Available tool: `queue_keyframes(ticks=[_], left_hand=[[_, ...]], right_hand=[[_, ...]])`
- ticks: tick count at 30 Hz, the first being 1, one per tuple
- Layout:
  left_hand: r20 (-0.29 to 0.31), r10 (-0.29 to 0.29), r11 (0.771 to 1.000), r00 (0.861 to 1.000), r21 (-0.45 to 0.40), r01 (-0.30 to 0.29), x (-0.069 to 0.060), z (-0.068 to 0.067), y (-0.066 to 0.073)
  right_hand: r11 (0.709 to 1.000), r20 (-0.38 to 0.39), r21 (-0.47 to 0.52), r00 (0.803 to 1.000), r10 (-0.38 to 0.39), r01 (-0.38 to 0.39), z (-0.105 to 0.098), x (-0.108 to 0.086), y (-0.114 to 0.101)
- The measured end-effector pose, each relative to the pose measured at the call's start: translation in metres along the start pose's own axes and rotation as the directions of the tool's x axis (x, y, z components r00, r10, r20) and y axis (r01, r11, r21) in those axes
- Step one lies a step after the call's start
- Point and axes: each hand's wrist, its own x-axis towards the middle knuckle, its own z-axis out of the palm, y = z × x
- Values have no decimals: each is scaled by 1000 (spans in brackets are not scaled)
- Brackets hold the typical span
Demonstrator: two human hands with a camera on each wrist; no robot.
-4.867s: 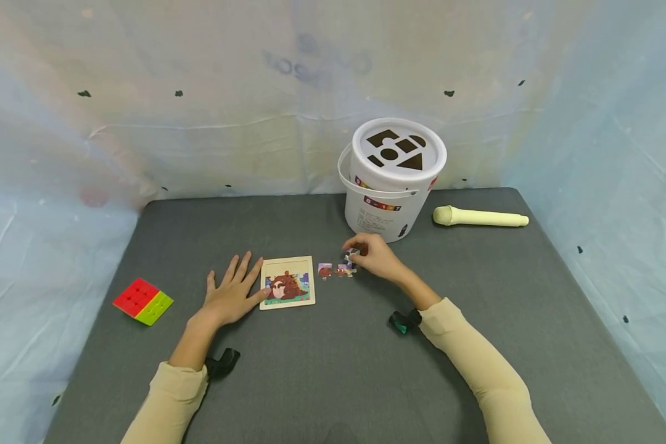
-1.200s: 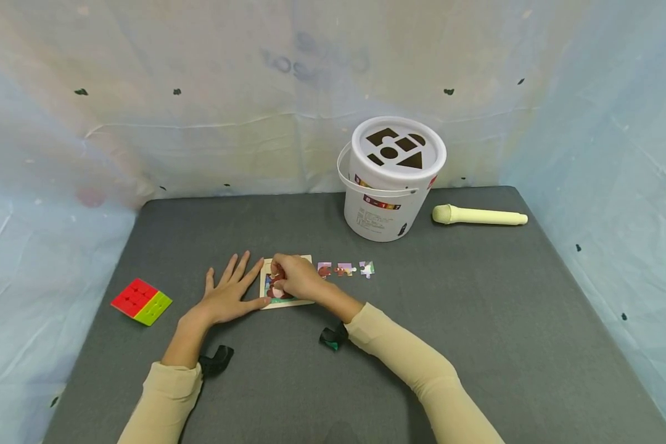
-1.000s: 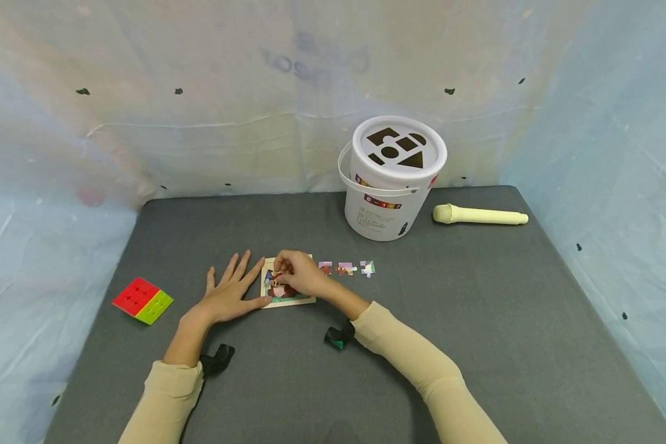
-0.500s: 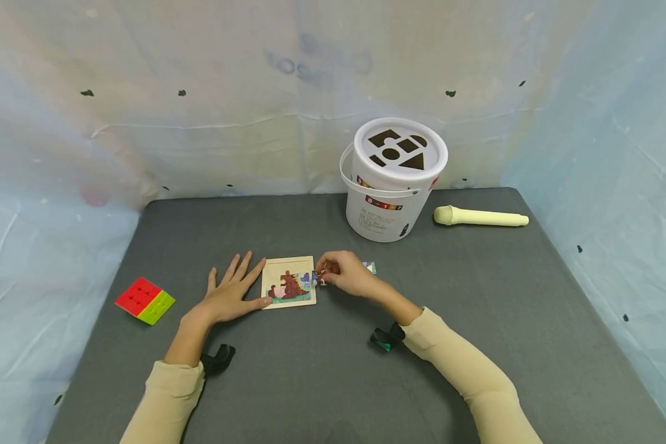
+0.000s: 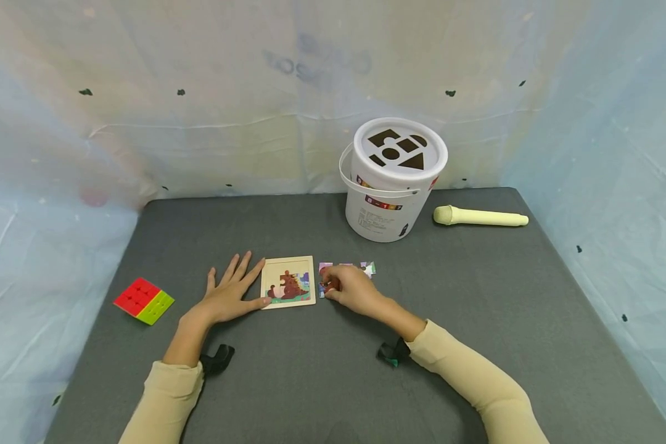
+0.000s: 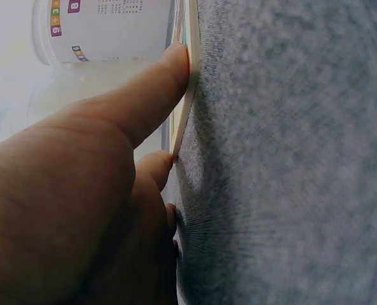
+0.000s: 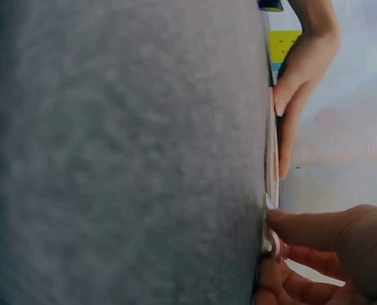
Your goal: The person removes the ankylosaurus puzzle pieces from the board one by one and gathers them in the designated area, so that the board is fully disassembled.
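Note:
My left hand [image 5: 227,302] lies with fingers spread on the table, thumb and index fingertip touching the left edge of the wooden puzzle board [image 5: 288,263]. In the left wrist view, the thumb [image 6: 156,89] presses on the board's rim. Brown, green and blue pieces fill the board's lower part; bare wood shows at its top and upper left. Right of the board, my right hand [image 5: 357,290] pinches a puzzle piece [image 5: 322,290] low at the table, largely hidden by the fingers. Behind that hand lie a pinkish puzzle piece [image 5: 325,266], another mostly covered, and a pale puzzle piece [image 5: 369,269].
A white lidded bucket [image 5: 388,209] with shape cut-outs stands behind the right hand. The pale yellow toy microphone [image 5: 480,216] lies at the back right. A red and yellow-green puzzle cube [image 5: 144,301] sits left of the left hand. All rest on a grey table [image 5: 322,382].
My right hand set the pale piece at the row's right end, lifted another piece out of the board's upper left and carried it right, down to the table. The left hand stayed put.

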Motion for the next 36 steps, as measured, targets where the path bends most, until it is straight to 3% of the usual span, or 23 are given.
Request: queue_keyframes(ticks=[5,14,20,25,30,36], left_hand=[[16,-19,999,1000,26,19,1,-1,2],[36,-25,999,999,37,24,5,5,-9],[23,-22,999,1000,48,20,2,4,-8],[12,-14,999,1000,38,13,1,4,-7],[31,-25,998,999,56,23,4,5,-9],[9,0,1000,1000,23,0,2,2,-4]], right_hand=[[990,-48,-138,999,5,-12,4,-2,-3],[978,-39,-199,998,52,-59,0,0,-9],[983,-12,-181,1000,1,-3,-1,17,-22],[995,117,-87,992,-38,48,6,41,-35],[1000,200,10,980,-5,3,16,58,-43],[996,204,-58,975,84,-73,24,66,-46]])
